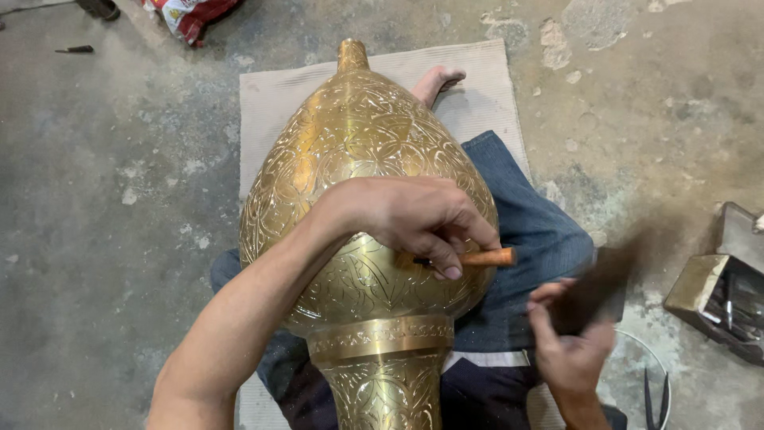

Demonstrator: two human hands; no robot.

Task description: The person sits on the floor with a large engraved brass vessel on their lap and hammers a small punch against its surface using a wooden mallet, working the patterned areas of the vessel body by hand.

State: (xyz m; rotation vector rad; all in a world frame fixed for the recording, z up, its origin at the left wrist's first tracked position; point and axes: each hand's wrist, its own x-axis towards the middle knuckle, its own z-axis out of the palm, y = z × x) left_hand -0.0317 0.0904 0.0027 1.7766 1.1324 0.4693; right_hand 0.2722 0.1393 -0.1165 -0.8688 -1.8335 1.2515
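- Head view looks down on a large, pear-shaped brass vessel [362,159] engraved all over with leaf patterns; it lies across the person's lap, under the left hand, narrow neck pointing away and banded foot toward the body.
- Left hand [414,215] rests curled on the vessel's belly; its fingers pinch a thin chisel with an orange wooden end [485,257], the tip pressed to the brass beneath the fingers, the orange end pointing toward the right hand.
- Right hand [569,342] is closed round the handle of a dark mallet [597,283]; the mallet head is blurred, just beside the chisel's orange end.
- Doing this well, as I judge it: the left wrist should stay planted on the brass so the tip does not skid; blows should be light and land square on the orange end; the knees in blue jeans [525,215] should keep the vessel from rolling.
- Beyond the left hand a pale cloth mat [274,95] covers the concrete floor [103,175]; to the right of the right hand sits an open metal box of tools [720,295]; dark pliers [656,398] lie near it.
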